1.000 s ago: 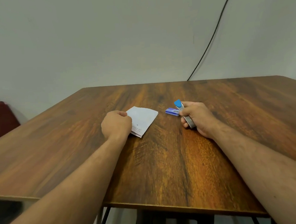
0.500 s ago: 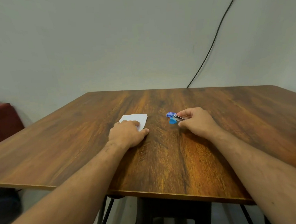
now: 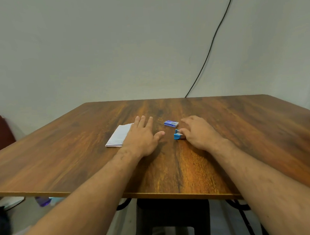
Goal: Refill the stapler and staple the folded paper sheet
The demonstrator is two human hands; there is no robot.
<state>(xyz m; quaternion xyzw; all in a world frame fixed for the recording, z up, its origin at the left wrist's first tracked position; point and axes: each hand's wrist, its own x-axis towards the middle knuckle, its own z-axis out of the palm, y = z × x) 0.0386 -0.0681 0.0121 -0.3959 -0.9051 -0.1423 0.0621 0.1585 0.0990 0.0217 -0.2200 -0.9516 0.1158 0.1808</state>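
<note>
Your left hand (image 3: 142,136) lies flat, fingers wide, on the folded paper sheet (image 3: 118,136) at nine o'clock, your right hand (image 3: 196,131) pinches the stapler (image 3: 178,134) on the desk (image 3: 172,170) — a loose pinch could let it skid into the staple box (image 3: 171,123) at twelve.

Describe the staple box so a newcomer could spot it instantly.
On the wooden table, look between the two hands, slightly beyond them. The staple box is a small flat blue-and-white carton lying untouched, just past the blue stapler at the right hand; the folded paper is white and larger.
</note>
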